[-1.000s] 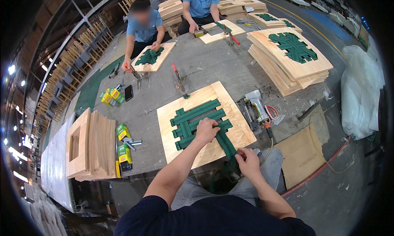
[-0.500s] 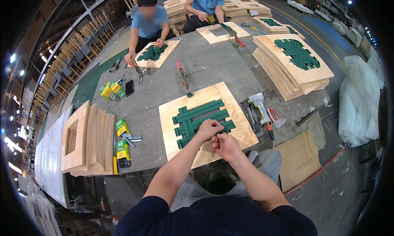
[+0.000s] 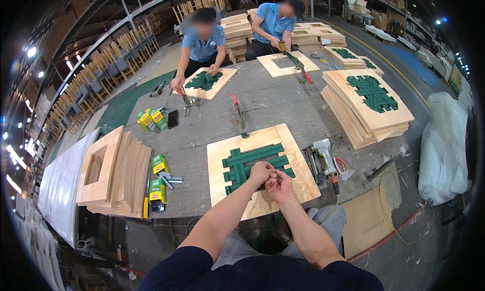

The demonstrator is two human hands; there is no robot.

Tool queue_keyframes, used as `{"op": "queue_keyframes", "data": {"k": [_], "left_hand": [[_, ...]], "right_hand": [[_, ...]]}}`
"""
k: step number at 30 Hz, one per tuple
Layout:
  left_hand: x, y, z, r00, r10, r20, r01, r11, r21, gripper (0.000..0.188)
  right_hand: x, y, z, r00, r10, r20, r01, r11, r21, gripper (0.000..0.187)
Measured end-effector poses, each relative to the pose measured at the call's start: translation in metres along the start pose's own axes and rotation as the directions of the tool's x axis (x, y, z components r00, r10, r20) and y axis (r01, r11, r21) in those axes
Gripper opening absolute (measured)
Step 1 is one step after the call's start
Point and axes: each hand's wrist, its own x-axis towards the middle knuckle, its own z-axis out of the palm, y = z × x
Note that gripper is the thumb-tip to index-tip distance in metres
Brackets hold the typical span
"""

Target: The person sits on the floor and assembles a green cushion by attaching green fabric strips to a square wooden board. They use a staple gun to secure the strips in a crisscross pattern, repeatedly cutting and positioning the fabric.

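A square wooden panel (image 3: 305,182) lies in front of me, its opening crossed by dark green webbing straps (image 3: 260,153). Several straps run side to side, and one upright strap crosses them near the left. Over the panel's lower right middle, my left hand (image 3: 261,174) is closed in a pinch. Right against it, my right hand (image 3: 279,188) has curled fingers, palm turned up. Their fingertips meet beside the lower strap ends, and whatever they pinch is hidden. A staple gun (image 3: 323,157) rests just right of the panel.
Stacked wooden frames (image 3: 120,174) stand left, beside green-yellow boxes (image 3: 157,190) and loose staple strips (image 3: 169,178). A strapped panel (image 3: 376,111) tops a stack at right. Red-handled clamps (image 3: 237,106) and a phone (image 3: 173,119) lie ahead. Two co-workers (image 3: 204,46) sit across the table.
My hands have drawn closer together, fingertips now meeting over the panel. The whole view has shifted, so the table sits lower and farther right in it. The co-workers remain at their panels.
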Motion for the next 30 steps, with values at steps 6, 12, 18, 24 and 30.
{"op": "queue_keyframes", "data": {"k": [6, 12, 18, 24, 30], "left_hand": [[0.016, -0.018, -0.035, 0.953, 0.115, -0.279, -0.103, 0.993, 0.056, 0.016], [0.046, 0.003, -0.062, 0.953, 0.3, -0.031, -0.28, 0.919, 0.276, 0.026], [0.054, 0.016, -0.057, 0.958, 0.282, 0.05, -0.273, 0.848, 0.455, 0.03], [0.055, 0.02, -0.059, 0.965, 0.259, -0.031, -0.211, 0.845, 0.491, 0.021], [0.06, 0.017, -0.054, 0.952, 0.303, -0.037, -0.251, 0.847, 0.468, 0.023]], "right_hand": [[-0.063, 0.007, 0.005, 0.989, 0.076, -0.124, -0.129, 0.85, -0.511, 0.03], [-0.094, -0.006, -0.019, 0.995, -0.026, -0.1, -0.045, 0.761, -0.647, 0.051], [-0.103, -0.011, -0.025, 0.987, -0.08, -0.14, -0.032, 0.753, -0.657, 0.057], [-0.09, -0.01, -0.012, 0.987, -0.123, -0.104, -0.003, 0.634, -0.774, 0.06], [0.002, -0.006, 0.032, 0.999, -0.025, -0.029, 0.005, 0.84, -0.543, 0.031]]}}
